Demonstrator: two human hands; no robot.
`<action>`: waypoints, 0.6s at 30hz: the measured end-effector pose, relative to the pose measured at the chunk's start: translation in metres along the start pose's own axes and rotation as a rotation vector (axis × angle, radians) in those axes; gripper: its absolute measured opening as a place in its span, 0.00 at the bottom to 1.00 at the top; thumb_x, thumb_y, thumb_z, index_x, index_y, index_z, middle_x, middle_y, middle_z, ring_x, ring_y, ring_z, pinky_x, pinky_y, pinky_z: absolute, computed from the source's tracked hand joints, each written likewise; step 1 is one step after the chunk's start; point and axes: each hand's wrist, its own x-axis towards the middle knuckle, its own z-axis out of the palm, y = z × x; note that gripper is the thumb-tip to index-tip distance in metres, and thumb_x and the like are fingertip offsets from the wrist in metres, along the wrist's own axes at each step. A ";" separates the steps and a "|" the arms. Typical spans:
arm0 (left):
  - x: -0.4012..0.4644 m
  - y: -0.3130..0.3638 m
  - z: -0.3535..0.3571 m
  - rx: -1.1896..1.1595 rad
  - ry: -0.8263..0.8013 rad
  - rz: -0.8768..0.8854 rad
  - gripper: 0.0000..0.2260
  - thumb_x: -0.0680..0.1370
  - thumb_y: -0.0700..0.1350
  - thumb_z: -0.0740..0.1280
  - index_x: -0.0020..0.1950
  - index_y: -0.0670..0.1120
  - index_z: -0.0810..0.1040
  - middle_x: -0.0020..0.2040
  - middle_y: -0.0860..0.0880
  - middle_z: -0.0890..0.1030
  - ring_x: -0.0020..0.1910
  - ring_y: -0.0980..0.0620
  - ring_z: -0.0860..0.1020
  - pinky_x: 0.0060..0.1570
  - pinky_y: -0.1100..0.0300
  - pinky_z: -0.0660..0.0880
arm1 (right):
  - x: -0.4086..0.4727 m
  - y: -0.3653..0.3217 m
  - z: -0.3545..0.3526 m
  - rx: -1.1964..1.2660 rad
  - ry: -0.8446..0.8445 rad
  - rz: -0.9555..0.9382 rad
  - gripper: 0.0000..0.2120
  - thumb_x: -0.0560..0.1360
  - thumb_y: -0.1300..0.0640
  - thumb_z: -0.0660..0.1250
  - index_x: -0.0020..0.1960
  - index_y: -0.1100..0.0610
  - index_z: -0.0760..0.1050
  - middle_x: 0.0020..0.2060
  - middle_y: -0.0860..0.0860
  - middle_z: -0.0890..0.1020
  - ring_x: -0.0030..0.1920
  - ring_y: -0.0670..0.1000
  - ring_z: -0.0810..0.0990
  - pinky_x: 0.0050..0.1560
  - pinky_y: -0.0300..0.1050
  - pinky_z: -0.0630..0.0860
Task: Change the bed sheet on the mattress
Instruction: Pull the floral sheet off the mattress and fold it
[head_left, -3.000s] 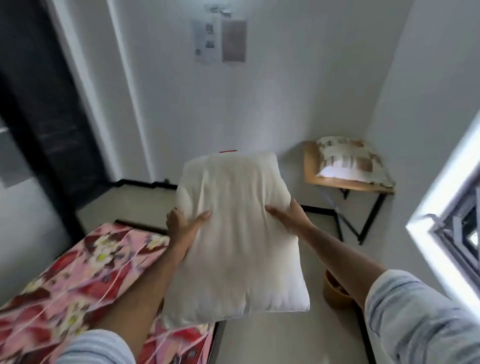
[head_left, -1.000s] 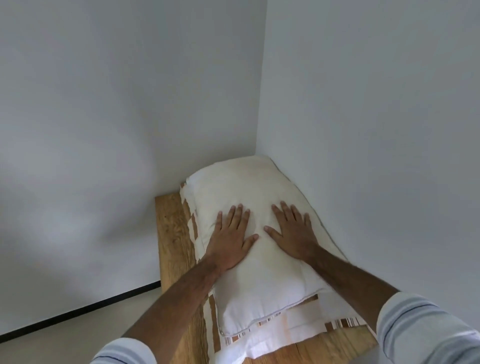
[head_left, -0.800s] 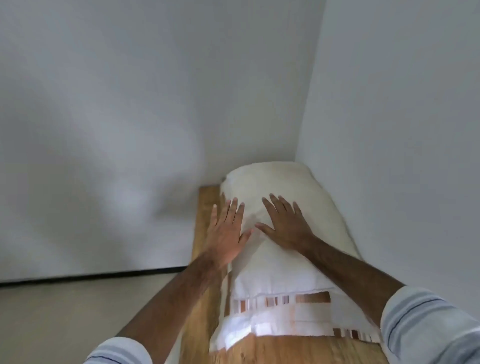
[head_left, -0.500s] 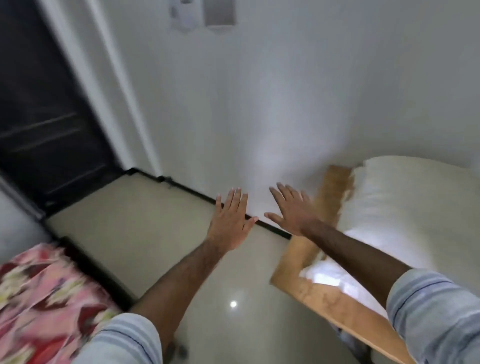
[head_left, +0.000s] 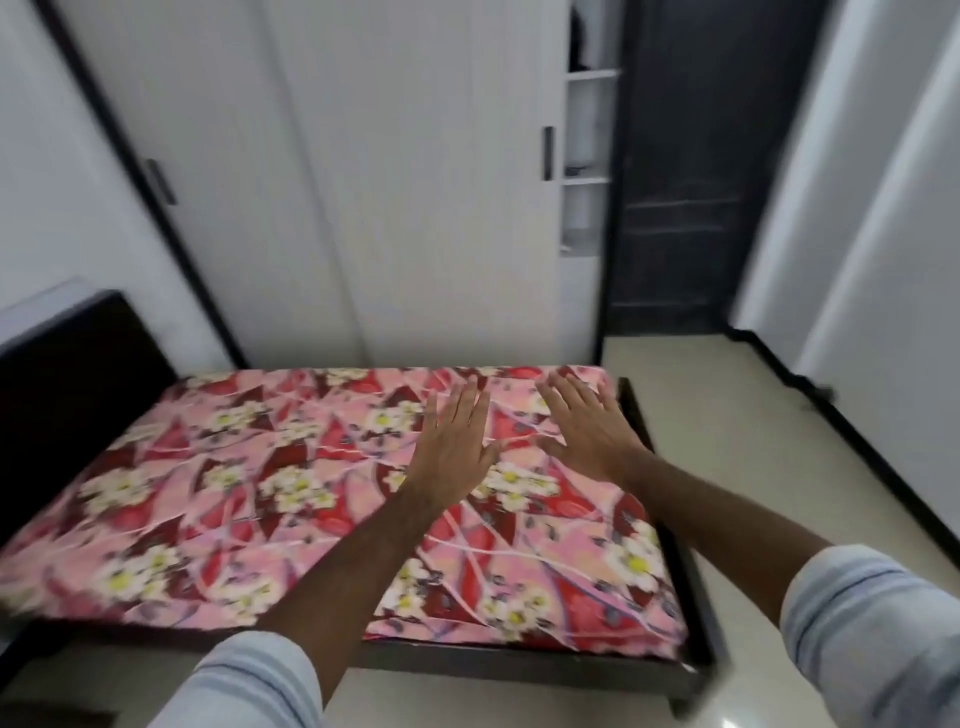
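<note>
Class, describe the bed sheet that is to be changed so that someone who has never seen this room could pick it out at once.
Start at the white sliding wardrobe along the far wall; directly in front of it stands a low bed with a dark frame. The bed sheet covers its whole top. It is the only patterned thing in view: pink and red with white, yellow-centred flowers, against plain white doors and pale floor.
</note>
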 end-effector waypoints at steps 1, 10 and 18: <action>-0.012 -0.041 0.004 0.002 -0.024 -0.072 0.34 0.82 0.63 0.46 0.80 0.42 0.61 0.80 0.41 0.63 0.80 0.43 0.59 0.76 0.36 0.57 | 0.029 -0.034 0.002 0.008 0.013 -0.057 0.41 0.77 0.30 0.45 0.82 0.53 0.46 0.81 0.53 0.50 0.81 0.56 0.50 0.77 0.63 0.49; -0.163 -0.339 0.020 0.058 -0.127 -0.577 0.33 0.84 0.62 0.43 0.83 0.44 0.48 0.83 0.43 0.50 0.82 0.44 0.47 0.79 0.39 0.46 | 0.224 -0.354 0.032 0.040 0.021 -0.579 0.37 0.81 0.35 0.54 0.82 0.53 0.46 0.81 0.55 0.50 0.80 0.58 0.50 0.77 0.64 0.49; -0.234 -0.501 0.066 0.065 -0.211 -0.859 0.33 0.84 0.63 0.42 0.83 0.45 0.44 0.83 0.44 0.45 0.82 0.44 0.43 0.78 0.40 0.41 | 0.356 -0.540 0.078 0.061 -0.027 -0.890 0.36 0.82 0.36 0.53 0.82 0.53 0.44 0.81 0.54 0.48 0.81 0.56 0.48 0.78 0.63 0.47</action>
